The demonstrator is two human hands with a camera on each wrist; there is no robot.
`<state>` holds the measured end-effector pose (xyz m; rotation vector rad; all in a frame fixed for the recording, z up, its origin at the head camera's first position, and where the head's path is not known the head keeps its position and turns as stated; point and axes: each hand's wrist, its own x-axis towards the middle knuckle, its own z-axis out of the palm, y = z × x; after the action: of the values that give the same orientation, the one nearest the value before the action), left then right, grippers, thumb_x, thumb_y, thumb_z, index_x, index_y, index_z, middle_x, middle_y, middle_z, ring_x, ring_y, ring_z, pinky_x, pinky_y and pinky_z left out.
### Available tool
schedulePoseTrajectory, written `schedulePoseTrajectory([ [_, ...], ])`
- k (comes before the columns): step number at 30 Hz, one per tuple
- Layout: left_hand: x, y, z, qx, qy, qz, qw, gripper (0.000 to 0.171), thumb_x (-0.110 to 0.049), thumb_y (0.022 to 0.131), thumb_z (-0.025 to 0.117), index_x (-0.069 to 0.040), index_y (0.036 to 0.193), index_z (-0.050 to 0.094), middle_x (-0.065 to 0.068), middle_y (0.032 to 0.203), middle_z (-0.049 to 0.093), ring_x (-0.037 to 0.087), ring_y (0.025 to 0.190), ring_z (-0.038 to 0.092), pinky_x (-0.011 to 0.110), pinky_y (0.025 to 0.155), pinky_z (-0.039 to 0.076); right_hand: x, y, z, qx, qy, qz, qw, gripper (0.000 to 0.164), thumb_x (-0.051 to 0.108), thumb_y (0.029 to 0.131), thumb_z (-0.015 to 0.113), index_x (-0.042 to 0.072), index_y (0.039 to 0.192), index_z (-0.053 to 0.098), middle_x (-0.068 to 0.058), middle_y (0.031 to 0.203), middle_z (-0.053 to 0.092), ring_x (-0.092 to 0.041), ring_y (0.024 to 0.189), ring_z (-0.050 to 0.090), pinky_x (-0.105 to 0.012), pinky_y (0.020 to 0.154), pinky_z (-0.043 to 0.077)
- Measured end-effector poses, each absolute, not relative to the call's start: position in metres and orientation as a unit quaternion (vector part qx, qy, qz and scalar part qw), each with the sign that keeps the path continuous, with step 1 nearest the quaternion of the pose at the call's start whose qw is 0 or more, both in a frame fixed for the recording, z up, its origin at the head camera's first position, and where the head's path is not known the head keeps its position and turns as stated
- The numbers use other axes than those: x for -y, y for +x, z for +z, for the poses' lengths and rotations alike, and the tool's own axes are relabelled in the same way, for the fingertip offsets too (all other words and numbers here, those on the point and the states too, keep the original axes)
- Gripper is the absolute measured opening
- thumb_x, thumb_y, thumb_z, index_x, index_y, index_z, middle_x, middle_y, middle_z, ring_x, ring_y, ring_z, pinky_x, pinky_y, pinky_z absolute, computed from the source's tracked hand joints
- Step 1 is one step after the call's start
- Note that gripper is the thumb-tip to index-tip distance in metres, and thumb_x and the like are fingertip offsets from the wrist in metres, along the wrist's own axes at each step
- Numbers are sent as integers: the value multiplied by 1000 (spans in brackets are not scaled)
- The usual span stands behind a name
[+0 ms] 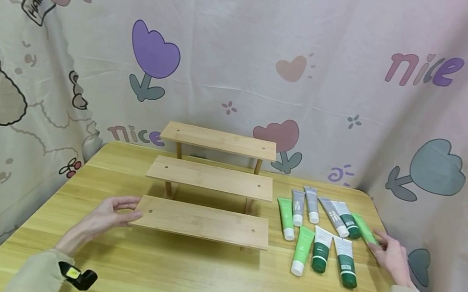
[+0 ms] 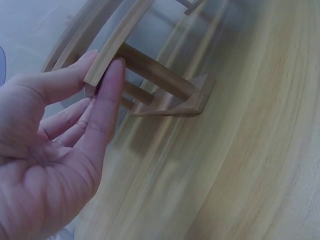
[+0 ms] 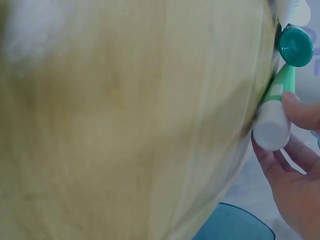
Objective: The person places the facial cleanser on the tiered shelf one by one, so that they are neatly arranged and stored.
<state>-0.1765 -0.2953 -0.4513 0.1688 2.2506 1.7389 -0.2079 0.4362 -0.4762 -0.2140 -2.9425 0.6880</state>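
Observation:
A three-tier wooden shelf stand (image 1: 202, 221) stands on the table. My left hand (image 1: 111, 214) pinches the left end of its lowest board, thumb on top and fingers beneath, as the left wrist view shows on the board end (image 2: 112, 50). Over at the table's right side, my right hand (image 1: 394, 258) holds a light green tube (image 1: 364, 228). In the right wrist view that tube's white cap (image 3: 271, 131) faces the camera, with the thumb on one side and fingers on the other. A dark green cap (image 3: 296, 46) of another tube lies just past it.
Several tubes lie right of the stand: grey ones (image 1: 311, 204), light green ones (image 1: 303, 246), and white and dark green ones (image 1: 345, 259). The wooden table (image 1: 216, 282) meets a printed curtain (image 1: 235, 67) at the back and sides.

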Motion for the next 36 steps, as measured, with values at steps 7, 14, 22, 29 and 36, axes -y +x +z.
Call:
schedulePoseTrajectory([
  [7, 295, -176, -453, -781, 62, 605, 144, 71, -14, 99, 64, 17, 150, 25, 42, 148, 35, 17, 113, 65, 32, 94, 63, -434, -210, -473, 965, -101, 231, 76, 47, 7, 94, 56, -11, 137, 51, -42, 132, 52, -58, 113, 51, -68, 85, 46],
  [14, 294, -177, -455, -784, 59, 602, 140, 71, -15, 99, 64, 17, 150, 26, 41, 150, 33, 24, 117, 64, 33, 94, 63, -429, -216, -467, 961, -112, 235, 90, 48, 6, 94, 55, -11, 138, 51, -44, 135, 47, -53, 108, 51, -65, 82, 47],
  [22, 296, -177, -456, -782, 68, 604, 138, 71, -14, 99, 64, 18, 149, 25, 42, 149, 33, 26, 118, 63, 35, 94, 63, -418, -220, -458, 956, -88, 247, 133, 47, 2, 93, 55, -13, 137, 52, -44, 131, 51, -57, 112, 50, -70, 88, 44],
  [29, 297, -177, -457, -781, 62, 606, 137, 72, -15, 99, 64, 17, 150, 25, 41, 148, 34, 21, 115, 64, 33, 94, 63, -404, -226, -450, 952, -63, 257, 157, 45, -3, 91, 53, -17, 134, 51, -44, 128, 49, -56, 112, 48, -71, 92, 40],
  [36, 297, -175, -457, -771, 64, 618, 140, 72, -12, 99, 64, 18, 150, 24, 42, 146, 33, 5, 104, 65, 30, 93, 63, -389, -233, -440, 949, -38, 262, 171, 44, -5, 90, 53, -18, 132, 51, -42, 124, 50, -54, 109, 49, -70, 91, 40],
])
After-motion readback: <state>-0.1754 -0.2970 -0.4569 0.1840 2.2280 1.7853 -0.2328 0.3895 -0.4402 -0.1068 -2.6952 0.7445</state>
